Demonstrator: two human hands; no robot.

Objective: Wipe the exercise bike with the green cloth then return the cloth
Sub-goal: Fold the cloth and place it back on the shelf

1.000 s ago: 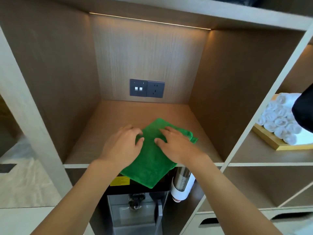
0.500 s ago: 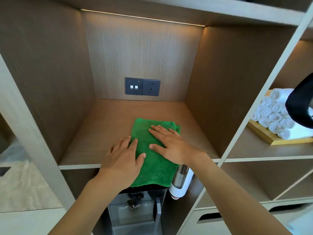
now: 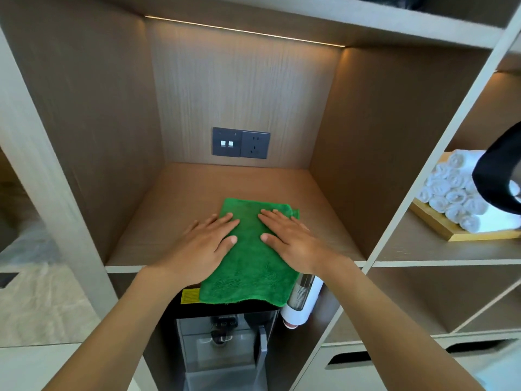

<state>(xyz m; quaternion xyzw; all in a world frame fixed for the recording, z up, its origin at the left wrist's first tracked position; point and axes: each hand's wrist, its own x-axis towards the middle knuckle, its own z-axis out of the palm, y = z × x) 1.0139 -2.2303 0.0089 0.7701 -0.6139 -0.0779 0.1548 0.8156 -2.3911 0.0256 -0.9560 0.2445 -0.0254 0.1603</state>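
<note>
Nearest to us, below the shelf edge, we see a dark dispenser machine (image 3: 225, 342) with a yellow label (image 3: 189, 296) at its upper left corner. Just right of it hangs a cup holder tube (image 3: 301, 297) with a white base.

Above this, the green cloth (image 3: 251, 266) lies folded on the wooden shelf (image 3: 158, 230). Its near edge overhangs the shelf front and drapes over the top of the machine. Its far edge lies well short of the back wall.

Our left hand (image 3: 205, 244) rests flat on the left side of the cloth, fingers straight and slightly spread, thumb on the fabric; the outer fingers lie on bare shelf. Our right hand (image 3: 293, 241) rests flat on the right side of the cloth in the same manner, fingers extended, gripping nothing. The two hands lie apart, with a strip of cloth showing between them.

Farther back, a dark switch and socket plate (image 3: 241, 143) sits on the rear wall of the compartment. A light strip (image 3: 245, 31) glows along the top rear edge.

In the compartment to the right, rolled white towels (image 3: 454, 193) lie stacked on a wooden tray (image 3: 439, 224). A black object (image 3: 499, 176) at the right frame edge partly covers them; we cannot tell what it is.
</note>
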